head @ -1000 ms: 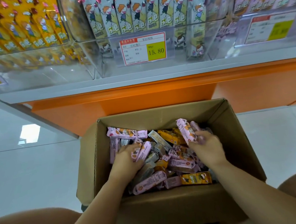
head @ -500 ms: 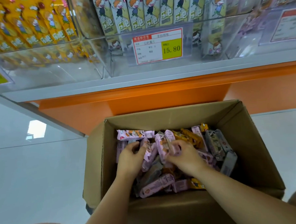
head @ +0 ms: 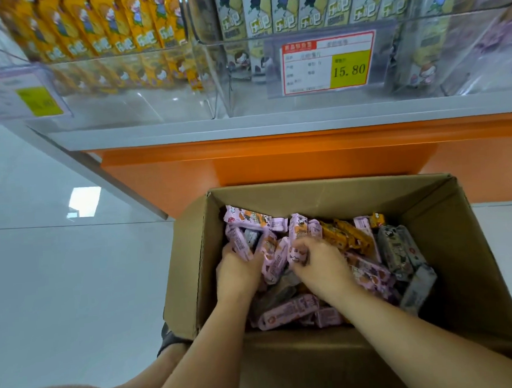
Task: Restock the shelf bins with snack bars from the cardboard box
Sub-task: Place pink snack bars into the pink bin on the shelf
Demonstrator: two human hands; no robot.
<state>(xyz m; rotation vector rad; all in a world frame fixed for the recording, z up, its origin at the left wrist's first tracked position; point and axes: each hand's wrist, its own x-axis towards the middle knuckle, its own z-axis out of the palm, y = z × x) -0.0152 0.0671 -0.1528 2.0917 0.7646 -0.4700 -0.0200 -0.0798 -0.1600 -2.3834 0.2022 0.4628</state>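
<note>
Both hands are down inside the open cardboard box [head: 469,273], which sits on the pale floor just in front of the orange shelf base [head: 306,157]. The left hand [head: 237,273] is curled around a bunch of pink-wrapped snack bars [head: 272,260] at the left of the box's heap, fingers closed on them. The right hand [head: 320,263], just beside it near the middle of the box, grips an upright pink bar [head: 297,236] in a closed fist; how many bars it holds seems to be more than one, but the fingers hide that. More pink bars lie at the box's near wall, orange bars [head: 349,237] toward its far side, and grey-wrapped bars [head: 397,249] toward its right wall. Above the box, the clear shelf bins [head: 221,85] hold upright packs: yellow ones [head: 112,25] up to the left, pale grey-green ones [head: 306,7] straight above, behind a price tag [head: 327,63] reading 15.80.
</note>
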